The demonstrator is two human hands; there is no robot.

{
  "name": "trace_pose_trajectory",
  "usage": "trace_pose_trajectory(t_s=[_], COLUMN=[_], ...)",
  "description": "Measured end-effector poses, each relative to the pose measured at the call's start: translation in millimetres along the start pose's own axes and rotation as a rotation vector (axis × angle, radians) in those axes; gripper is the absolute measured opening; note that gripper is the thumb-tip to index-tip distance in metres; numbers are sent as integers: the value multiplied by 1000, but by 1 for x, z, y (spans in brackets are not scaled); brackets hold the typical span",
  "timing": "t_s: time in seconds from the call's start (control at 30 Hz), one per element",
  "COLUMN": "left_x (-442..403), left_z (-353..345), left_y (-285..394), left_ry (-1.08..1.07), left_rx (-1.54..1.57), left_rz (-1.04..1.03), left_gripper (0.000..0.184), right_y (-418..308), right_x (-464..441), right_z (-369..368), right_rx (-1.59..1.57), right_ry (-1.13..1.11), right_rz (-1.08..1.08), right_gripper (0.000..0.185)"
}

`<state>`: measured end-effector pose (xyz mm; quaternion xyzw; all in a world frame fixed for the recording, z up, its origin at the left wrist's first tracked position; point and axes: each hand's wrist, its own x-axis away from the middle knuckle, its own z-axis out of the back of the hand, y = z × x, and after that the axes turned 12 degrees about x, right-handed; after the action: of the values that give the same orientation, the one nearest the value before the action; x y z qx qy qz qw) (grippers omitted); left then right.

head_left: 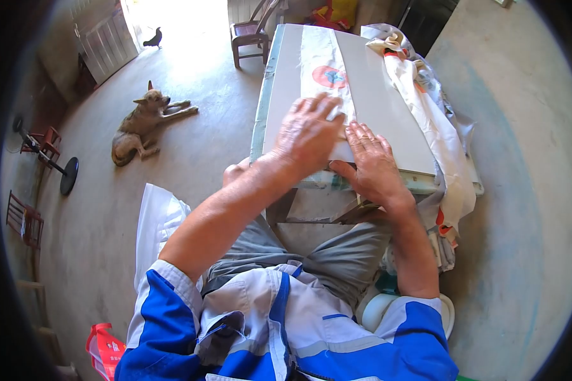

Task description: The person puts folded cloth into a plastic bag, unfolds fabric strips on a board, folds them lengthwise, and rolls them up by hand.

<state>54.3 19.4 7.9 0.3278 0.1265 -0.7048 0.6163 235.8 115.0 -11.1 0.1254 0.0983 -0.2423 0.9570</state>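
Observation:
A long white cloth strip (319, 47) with a red round print and a blue-green mark lies lengthwise on the pale board (378, 95) on top of the table. My left hand (308, 130) rests over its near part, fingers stretched forward and slightly blurred. Beside it, my right hand (372, 159) lies flat at the strip's near end by the table's front edge, fingers spread and thumb pointing left. Neither hand grips anything visible. The part of the strip under my hands is hidden.
Bunched white cloth with red parts (448, 143) hangs over the table's right side. A dog (147, 124) lies on the floor at left, with a black chicken (153, 39) farther back. A wooden chair (251, 35) stands behind the table. White fabric (159, 219) is by my left side.

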Motion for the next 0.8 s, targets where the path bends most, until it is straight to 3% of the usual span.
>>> trace_pose_trajectory(t_s=[0.13, 0.23, 0.27, 0.47, 0.57, 0.8], left_x=[3, 15, 21, 39, 40, 23], left_z=[-14, -10, -15, -10, -2, 14], left_y=[19, 21, 14, 8, 3, -8], left_ry=[-171, -144, -134, -111, -131, -111], left_rx=[411, 350, 316, 87, 95, 137], left_rz=[-32, 159, 132, 214, 240, 174], left_gripper=[47, 52, 60, 67, 65, 34], right_y=[2, 4, 5, 3, 6, 30], right_x=[-1, 1, 1, -2, -1, -18], right_z=[-3, -6, -6, -2, -2, 0], right_rx=[-85, -72, -57, -9, -45, -228], right_ry=[30, 86, 84, 73, 104, 197], right_rz=[0, 22, 32, 43, 53, 112], right_gripper=[80, 74, 75, 76, 72, 42])
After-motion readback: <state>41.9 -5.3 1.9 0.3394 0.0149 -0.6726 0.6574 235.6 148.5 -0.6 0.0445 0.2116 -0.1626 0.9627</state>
